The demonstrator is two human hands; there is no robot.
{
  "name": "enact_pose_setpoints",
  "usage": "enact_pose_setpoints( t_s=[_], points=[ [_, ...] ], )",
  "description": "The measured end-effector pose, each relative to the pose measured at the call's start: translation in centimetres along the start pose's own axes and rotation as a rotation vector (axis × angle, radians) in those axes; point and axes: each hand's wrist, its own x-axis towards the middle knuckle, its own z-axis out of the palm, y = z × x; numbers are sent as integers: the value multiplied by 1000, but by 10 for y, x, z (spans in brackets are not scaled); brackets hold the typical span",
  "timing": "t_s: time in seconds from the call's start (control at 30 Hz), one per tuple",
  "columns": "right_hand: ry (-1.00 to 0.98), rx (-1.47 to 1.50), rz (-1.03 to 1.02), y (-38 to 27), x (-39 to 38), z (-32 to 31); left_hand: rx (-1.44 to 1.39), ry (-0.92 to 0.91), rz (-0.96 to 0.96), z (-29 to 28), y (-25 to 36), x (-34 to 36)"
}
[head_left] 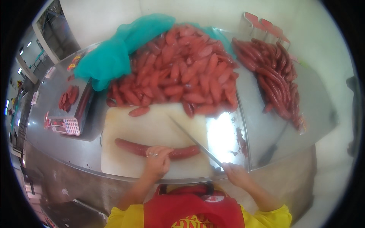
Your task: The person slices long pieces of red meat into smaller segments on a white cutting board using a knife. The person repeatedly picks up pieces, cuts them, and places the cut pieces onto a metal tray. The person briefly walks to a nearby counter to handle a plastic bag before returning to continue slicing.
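Observation:
A long dark-red sausage [131, 146] lies crosswise on a white cutting board [129, 167]. My left hand [157, 161], with a ring on one finger, is closed over the middle of the sausage and presses it to the board. In my right hand [235, 174] is the handle of a long knife [197, 143]. Its blade slants up and leftward over the board, crossing near the sausage's right end; whether it touches the sausage I cannot tell. One cut sausage slice [139, 111] rests at the board's far edge.
Behind the board rises a big heap of sausage slices [178, 72], with a green mesh cloth [114, 57] at its left. A digital scale [65, 126] bearing several slices stands left. Whole sausages [273, 81] are piled right on the metal table [315, 95]. Red chairs [266, 24] stand beyond.

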Motion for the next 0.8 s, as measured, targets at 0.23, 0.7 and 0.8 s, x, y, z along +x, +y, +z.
enact_pose_setpoints(
  t_s=[0.23, 0.7, 0.8],
  points=[
    [-31, -441, -134, 4, -7, -67, 40, 82, 301, 36, 10, 17],
    [-168, -466, -354, -20, 79, -54, 19, 7, 246, 39, 0, 42],
    [-178, -306, -395, -34, 111, -20, 28, -10, 280, 33, 4, 45]
  ],
)
